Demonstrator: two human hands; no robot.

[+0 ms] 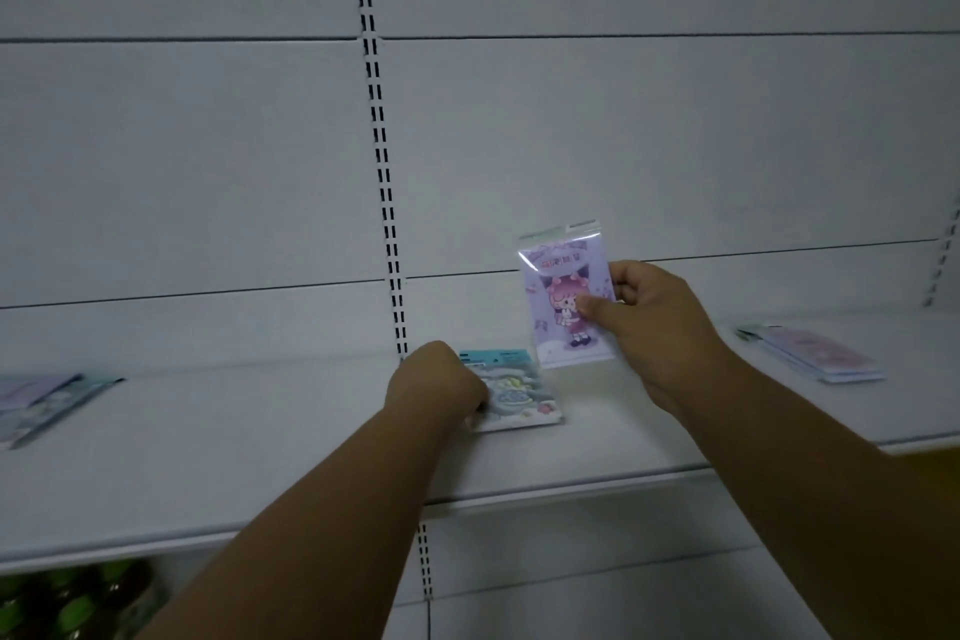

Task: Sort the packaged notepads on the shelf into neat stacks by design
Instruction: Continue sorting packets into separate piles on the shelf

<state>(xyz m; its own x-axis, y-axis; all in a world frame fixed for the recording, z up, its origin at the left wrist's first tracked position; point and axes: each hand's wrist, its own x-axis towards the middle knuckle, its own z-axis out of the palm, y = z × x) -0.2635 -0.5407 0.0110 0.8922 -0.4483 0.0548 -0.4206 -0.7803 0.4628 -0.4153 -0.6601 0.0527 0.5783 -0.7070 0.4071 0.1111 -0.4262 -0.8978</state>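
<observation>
My right hand [654, 322] pinches a purple packaged notepad [558, 291] with a pink-haired cartoon girl on it and holds it upright above the white shelf [260, 457]. Just below and left of it, a blue-green notepad [519, 390] lies flat on the shelf. My left hand [436, 382] grips that notepad's left edge, fingers curled over it. A pile of mixed purple and blue-green notepads [47, 400] lies at the shelf's far left. A neat stack of pink notepads [815, 353] sits at the far right.
The white back panel [623, 146] with a slotted upright [382, 146] rises behind the shelf. Green items [72, 603] show under the shelf at the bottom left. A second slotted upright [943, 255] stands at the right edge.
</observation>
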